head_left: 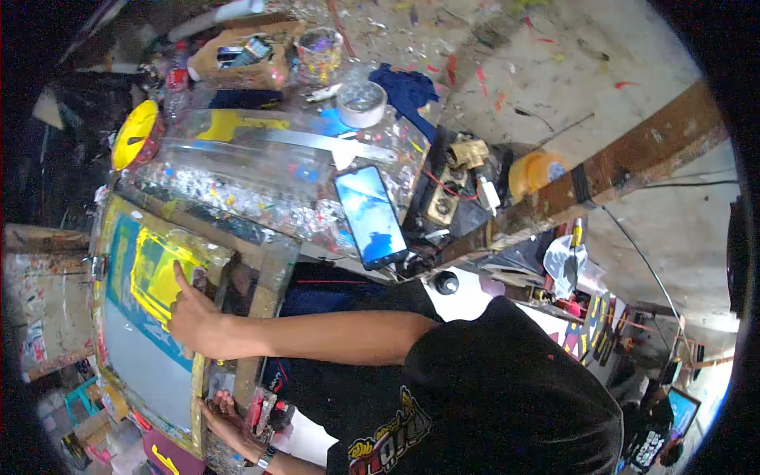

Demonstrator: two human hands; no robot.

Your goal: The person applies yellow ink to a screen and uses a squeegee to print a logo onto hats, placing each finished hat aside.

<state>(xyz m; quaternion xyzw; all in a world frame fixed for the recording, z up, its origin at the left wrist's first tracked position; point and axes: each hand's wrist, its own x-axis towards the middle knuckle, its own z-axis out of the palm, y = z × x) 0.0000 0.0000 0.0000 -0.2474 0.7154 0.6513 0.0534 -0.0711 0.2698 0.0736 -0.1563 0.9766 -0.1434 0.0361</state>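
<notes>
Pointing past the frame's near edge (198, 384), the right hand (199, 323), grip unclear, could be smearing yellow paint (155, 273) by slipping, the left hand (227, 423) lying open alongside.

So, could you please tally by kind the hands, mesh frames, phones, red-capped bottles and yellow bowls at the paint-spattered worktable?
Right hand and left hand: 2
Mesh frame: 1
Phone: 1
Red-capped bottle: 1
Yellow bowl: 1
Total: 6
</notes>
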